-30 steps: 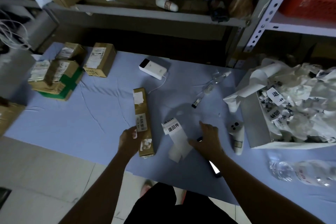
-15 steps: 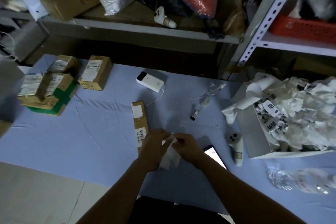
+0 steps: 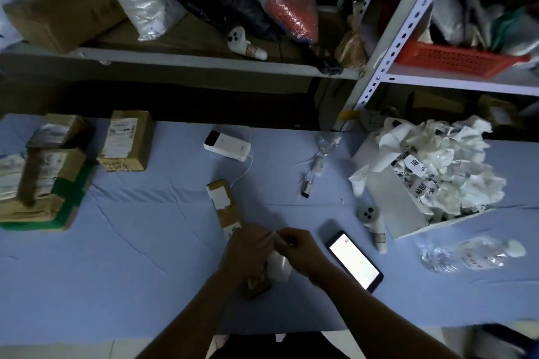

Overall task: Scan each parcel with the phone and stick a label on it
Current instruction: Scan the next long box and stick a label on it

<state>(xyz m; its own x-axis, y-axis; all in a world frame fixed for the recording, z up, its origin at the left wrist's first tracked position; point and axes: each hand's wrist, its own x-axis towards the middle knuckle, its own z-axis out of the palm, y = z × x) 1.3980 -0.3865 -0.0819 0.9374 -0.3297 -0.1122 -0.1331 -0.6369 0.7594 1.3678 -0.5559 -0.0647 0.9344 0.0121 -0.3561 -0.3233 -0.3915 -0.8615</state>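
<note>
A white label strip (image 3: pixel 279 267) is pinched between the curled fingers of the left hand (image 3: pixel 248 248) and the right hand (image 3: pixel 296 251), over the near end of a long narrow parcel (image 3: pixel 224 207) laid on the blue cloth (image 3: pixel 131 256). The parcel's near part is covered by the left hand. A blank white sticker and the edge of a printed label are seen on its top, the print too small to be read. The phone (image 3: pixel 354 261) is laid face up just right of the right hand, its screen lit white with a small red mark near one corner. At far left, further parcels (image 3: pixel 127 140) are grouped, with shipping labels and illegible handwriting on them. In the open box (image 3: pixel 390 198) at right, crumpled backing papers (image 3: pixel 452 172) are heaped; black Chinese characters are printed on some, 回 among them.
</note>
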